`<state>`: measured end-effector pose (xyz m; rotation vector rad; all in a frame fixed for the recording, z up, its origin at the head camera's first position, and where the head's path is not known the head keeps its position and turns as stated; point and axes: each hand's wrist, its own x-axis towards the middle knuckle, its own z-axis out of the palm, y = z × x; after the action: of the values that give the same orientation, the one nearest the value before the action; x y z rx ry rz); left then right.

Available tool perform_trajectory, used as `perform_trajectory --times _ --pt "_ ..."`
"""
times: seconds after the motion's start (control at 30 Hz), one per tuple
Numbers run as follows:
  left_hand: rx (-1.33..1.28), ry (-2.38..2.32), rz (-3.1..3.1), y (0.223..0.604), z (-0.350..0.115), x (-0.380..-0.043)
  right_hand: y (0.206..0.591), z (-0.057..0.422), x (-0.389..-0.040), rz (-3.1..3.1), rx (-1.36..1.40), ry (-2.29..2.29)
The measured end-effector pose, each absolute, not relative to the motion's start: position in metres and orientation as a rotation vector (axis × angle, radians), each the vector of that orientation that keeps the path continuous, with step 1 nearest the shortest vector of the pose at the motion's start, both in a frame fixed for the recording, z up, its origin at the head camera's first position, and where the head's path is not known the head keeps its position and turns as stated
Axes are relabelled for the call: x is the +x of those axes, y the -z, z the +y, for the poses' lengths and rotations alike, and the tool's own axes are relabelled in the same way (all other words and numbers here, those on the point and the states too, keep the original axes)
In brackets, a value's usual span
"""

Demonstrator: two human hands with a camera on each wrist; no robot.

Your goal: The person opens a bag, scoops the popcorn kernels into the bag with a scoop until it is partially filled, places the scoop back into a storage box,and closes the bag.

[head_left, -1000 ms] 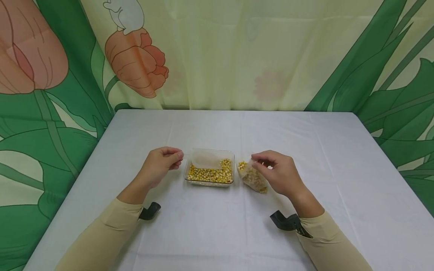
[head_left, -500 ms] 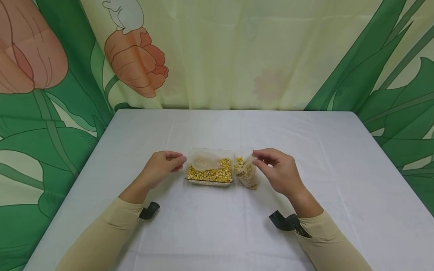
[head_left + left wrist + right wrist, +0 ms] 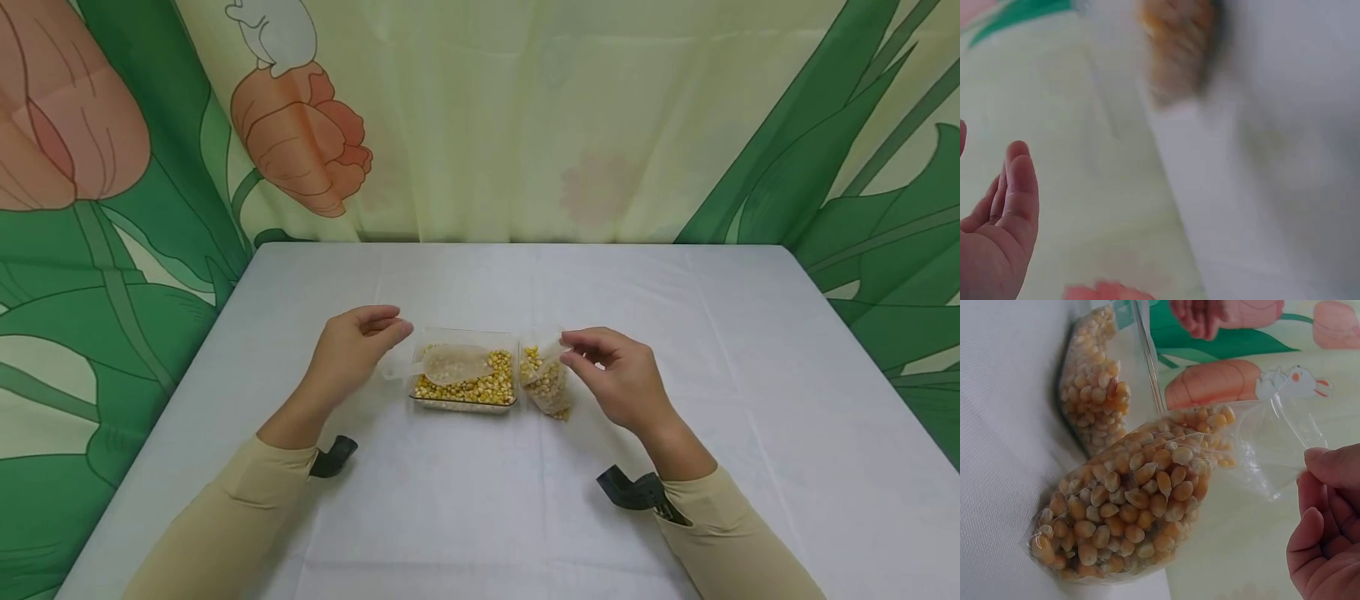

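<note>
My right hand [image 3: 611, 371] pinches the top edge of a clear plastic bag of corn kernels [image 3: 546, 387]. In the right wrist view the bag [image 3: 1129, 506] hangs full and tilted from the thumb and forefinger of that hand [image 3: 1335, 525]. Left of the bag, a glass container [image 3: 465, 408] holds loose corn kernels [image 3: 495, 387]. A translucent scoop [image 3: 456, 364] lies on the kernels, its handle jutting over the container's left rim. Just above that handle, my left hand [image 3: 348, 350] is apart from it, thumb and fingers separated, holding nothing. The left wrist view is partly blurred.
A white cloth [image 3: 450, 500] covers the table. Behind its far edge hangs a curtain [image 3: 480, 125] printed with flowers and leaves. Black wrist mounts [image 3: 633, 490] stick out from both sleeves.
My left hand has let go of the scoop's handle and risen slightly; the scoop has dropped lower onto the kernels. The bag has swung left toward the container, still in my right hand.
</note>
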<state>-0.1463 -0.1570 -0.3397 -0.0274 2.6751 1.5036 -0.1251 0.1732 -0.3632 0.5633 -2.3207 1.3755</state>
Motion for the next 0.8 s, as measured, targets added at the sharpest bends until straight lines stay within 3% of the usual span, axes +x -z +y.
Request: perform_trajectory --times 0.27,0.53,0.8 --pt "0.283 -1.539 2.612 0.334 -0.086 -0.126 0.364 0.173 -0.125 -2.328 0.553 -1.386" --pt "0.273 -1.626 2.534 0.355 -0.036 -0.122 0.365 0.170 -0.125 -2.323 0.554 -1.410" --pt "0.319 -1.668 2.643 0.361 -0.020 -0.120 0.366 0.169 -0.125 -2.298 0.578 -1.405"
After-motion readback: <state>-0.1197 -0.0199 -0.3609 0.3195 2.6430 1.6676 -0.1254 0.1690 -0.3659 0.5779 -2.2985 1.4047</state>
